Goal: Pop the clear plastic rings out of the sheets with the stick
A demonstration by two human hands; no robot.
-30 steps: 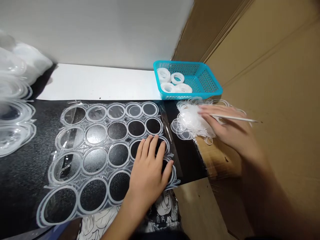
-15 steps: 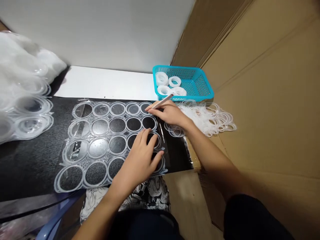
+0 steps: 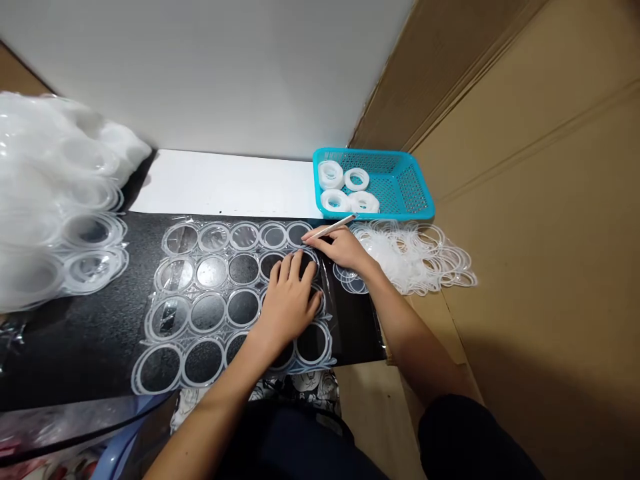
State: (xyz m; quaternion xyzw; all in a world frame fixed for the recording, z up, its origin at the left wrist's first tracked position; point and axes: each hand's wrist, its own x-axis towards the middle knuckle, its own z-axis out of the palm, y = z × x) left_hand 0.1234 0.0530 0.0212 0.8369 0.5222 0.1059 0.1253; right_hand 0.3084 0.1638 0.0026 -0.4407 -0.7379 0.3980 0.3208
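Observation:
A clear plastic sheet [image 3: 195, 293] with rows of white-edged rings lies flat on the black table. My left hand [image 3: 290, 297] rests on its right part, palm down with fingers spread, covering some of the rings. At the sheet's far right corner, my right hand [image 3: 344, 247] is closed around a slim white pen-like tool [image 3: 334, 227]. The tool slants up to the right, and its working tip is hidden by the fingers. Just right of that hand lies a tangled pile of thin clear ring outlines [image 3: 395, 260].
Behind the pile stands a turquoise basket [image 3: 423, 212] with several white rings [image 3: 327, 170] in it. A tall stack of ringed plastic sheets [image 3: 60, 220] fills the left side. A white board [image 3: 230, 183] lies along the wall. Cardboard [image 3: 525, 200] rises on the right.
The view has shifted, so the scene sits lower and further right. My left hand has moved up the sheet, uncovering a ring at the near right corner. The pen-like tool is tilted flatter.

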